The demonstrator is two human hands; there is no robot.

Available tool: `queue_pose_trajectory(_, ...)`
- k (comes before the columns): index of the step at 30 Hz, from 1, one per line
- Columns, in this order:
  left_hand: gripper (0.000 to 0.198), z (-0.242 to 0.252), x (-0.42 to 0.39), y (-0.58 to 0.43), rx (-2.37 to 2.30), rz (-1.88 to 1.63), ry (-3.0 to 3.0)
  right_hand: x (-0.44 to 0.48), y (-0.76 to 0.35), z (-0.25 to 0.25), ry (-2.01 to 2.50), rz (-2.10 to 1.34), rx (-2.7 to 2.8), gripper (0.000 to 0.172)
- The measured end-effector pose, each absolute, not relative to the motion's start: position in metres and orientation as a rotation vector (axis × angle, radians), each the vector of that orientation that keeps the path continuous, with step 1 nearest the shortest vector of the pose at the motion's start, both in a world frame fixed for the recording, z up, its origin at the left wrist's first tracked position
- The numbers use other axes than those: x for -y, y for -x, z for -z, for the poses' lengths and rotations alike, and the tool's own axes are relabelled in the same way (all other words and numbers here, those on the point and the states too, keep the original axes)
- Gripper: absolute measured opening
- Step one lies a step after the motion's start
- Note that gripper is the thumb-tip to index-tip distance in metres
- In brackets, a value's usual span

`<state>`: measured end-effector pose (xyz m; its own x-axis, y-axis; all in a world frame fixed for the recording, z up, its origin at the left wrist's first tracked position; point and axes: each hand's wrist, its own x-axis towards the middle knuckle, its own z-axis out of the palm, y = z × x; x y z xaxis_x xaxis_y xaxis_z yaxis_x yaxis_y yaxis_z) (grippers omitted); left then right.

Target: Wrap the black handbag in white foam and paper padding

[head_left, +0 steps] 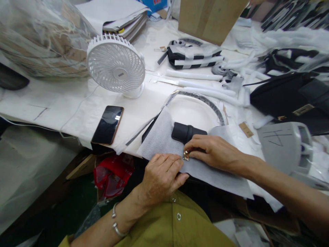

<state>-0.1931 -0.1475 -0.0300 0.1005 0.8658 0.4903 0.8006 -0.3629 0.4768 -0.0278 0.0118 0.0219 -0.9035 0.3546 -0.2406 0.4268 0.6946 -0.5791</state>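
The right hand [213, 151] pinches a small, shiny gold-coloured metal clasp [185, 155] between thumb and fingertips; the clasp lies at the near side of a soft, light-grey sheet [156, 137], just nearer than a black, smooth, folded strap piece [181, 132]. The left hand [162, 173] rests palm down on the sheet's near edge, its fingers close together and their tips near the clasp; whether it grips anything underneath cannot be told. Beyond the strap piece, a dark curved handle [205, 99] in clear film arches over the white tabletop [69, 103]. To the left lies a black-screened smartphone [108, 125], with a round white plastic fan [117, 65] standing farther back. On the right are a small brown cardboard tag [246, 129], a grey plastic piece with handwritten marks [277, 144] and, farther off, a black bag with a metal plate [290, 97]. A brown cardboard box [210, 17] stands at the far side.
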Motion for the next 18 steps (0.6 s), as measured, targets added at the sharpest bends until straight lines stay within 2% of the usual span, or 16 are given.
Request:
queue_pose_trajectory(7, 0.02, 0.031, 0.148, 0.193, -1.731, -1.128, -2.296, -0.007, 0.034, -0.021, -0.48, 0.765, -2.872, 0.024)
queue_pose_trajectory(14, 0.022, 0.029, 0.148, 0.193, -1.766, -1.069, -2.325, -0.02, 0.043, -0.032, 0.221, 0.282, -2.968, 0.019)
queue_pose_trajectory(16, 0.022, 0.028, 0.148, 0.193, -1.771, -1.074, -2.323, -0.025, 0.04, -0.031, 0.193, 0.304, -3.006, 0.02)
queue_pose_trajectory(18, 0.022, 0.028, 0.148, 0.193, -1.766, -1.073, -2.315, -0.028, 0.034, -0.028, -0.029, 0.425, -3.08, 0.022)
